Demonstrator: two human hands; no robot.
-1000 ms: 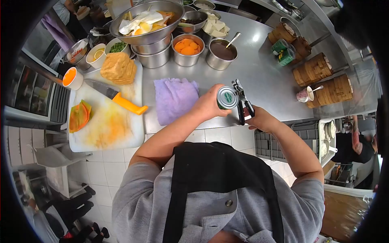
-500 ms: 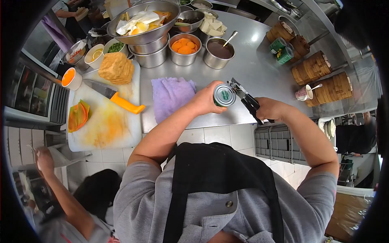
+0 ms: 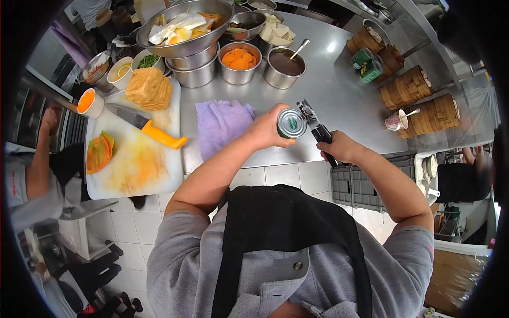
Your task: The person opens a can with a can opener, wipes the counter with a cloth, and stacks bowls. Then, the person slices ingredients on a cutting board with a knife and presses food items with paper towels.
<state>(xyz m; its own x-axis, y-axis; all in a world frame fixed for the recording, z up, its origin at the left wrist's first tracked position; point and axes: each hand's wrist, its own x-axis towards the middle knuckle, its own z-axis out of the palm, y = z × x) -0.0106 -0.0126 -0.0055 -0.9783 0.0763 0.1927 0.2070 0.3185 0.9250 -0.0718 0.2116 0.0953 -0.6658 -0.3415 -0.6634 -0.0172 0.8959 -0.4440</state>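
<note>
My left hand [image 3: 270, 129] is wrapped round a small green tin can [image 3: 291, 123], its silvery lid facing up at me. In my right hand [image 3: 340, 147] is a can opener [image 3: 316, 125] with black handles, now pressed close together. The opener's metal head meets the can's right rim; whether it bites into the rim I cannot tell. Left of the can, a crumpled purple cloth [image 3: 222, 126] lies on the steel table [image 3: 339, 100].
A cutting board [image 3: 135, 177] at left bears a yellow-handled knife [image 3: 154, 132], a bread block [image 3: 148, 89] and orange-green peel [image 3: 101, 152]. Steel pots, including one of brown sauce [image 3: 285, 66], stand behind. Bamboo steamers [image 3: 432, 116] and green cans [image 3: 367, 64] are at right. Other people stand at left.
My right hand has squeezed the opener's handles from spread to nearly together at the can's rim. The can stays in my left hand. A co-worker at left has moved farther forward.
</note>
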